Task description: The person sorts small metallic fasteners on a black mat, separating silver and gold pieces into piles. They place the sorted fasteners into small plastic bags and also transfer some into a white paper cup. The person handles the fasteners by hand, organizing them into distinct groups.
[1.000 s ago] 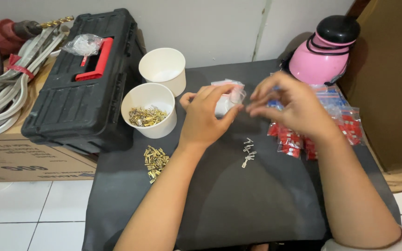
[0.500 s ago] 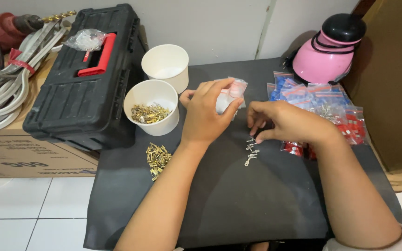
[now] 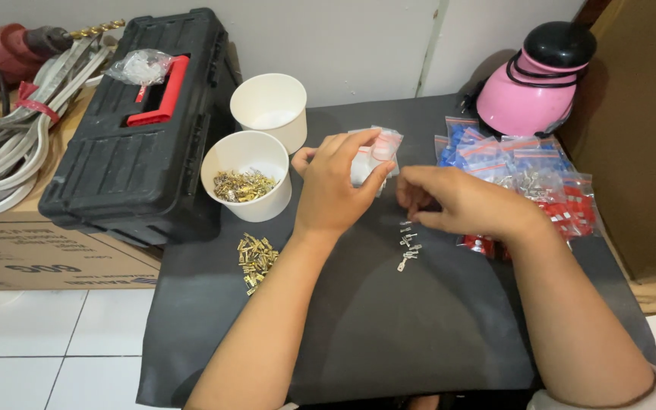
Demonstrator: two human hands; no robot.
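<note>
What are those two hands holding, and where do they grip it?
The left hand pinches a small clear plastic bag by its lower part. Whether the right hand, just above the small silver terminals, holds one cannot be told.

black toolbox (image 3: 138, 144) | pink helmet (image 3: 533, 87) | empty white cup (image 3: 269, 106) | coiled cable (image 3: 9, 144)

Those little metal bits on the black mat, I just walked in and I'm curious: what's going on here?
A person sits at a black mat. Their left hand holds a small clear zip bag up, while the right hand reaches down to a few silver terminals. A paper cup holds brass terminals, with a loose brass pile beside it. Filled red and blue bags lie to the right.
</note>
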